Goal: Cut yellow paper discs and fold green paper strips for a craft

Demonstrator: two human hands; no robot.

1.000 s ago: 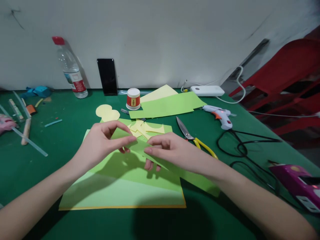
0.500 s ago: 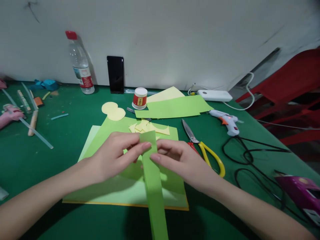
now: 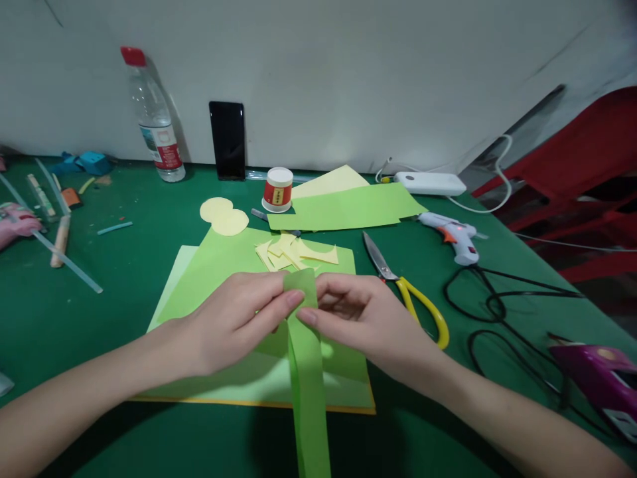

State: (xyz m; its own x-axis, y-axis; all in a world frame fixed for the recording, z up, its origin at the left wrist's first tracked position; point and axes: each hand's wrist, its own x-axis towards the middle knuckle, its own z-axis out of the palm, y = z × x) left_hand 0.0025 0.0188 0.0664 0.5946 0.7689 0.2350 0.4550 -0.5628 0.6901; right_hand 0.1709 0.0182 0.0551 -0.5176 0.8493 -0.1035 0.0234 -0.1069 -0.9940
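A long green paper strip [image 3: 309,385], folded so that two layers show, runs from my fingers down past the bottom of the view. My left hand [image 3: 239,322] pinches the strip's upper end from the left, thumb on its front face. From the right, my right hand [image 3: 361,315] grips the same strip just below, its thumb also on the front. Under both hands lie stacked green paper sheets [image 3: 192,292]. Pale yellow paper scraps [image 3: 283,251] rest on the stack just beyond my fingertips, and two yellow paper circles [image 3: 229,222] overlap at its far left corner.
Yellow-handled scissors [image 3: 423,309] lie right of the stack. A white glue gun [image 3: 455,236] with a black cord, a power strip [image 3: 430,182] and a purple object [image 3: 597,382] are farther right. Along the wall stand a water bottle [image 3: 158,126], a phone [image 3: 227,141] and a small tub [image 3: 277,189].
Both hands keep their hold on the strip. Its upper end sits slightly lower and farther right, and its layers gape a little more on the left side. The view has shifted slightly.
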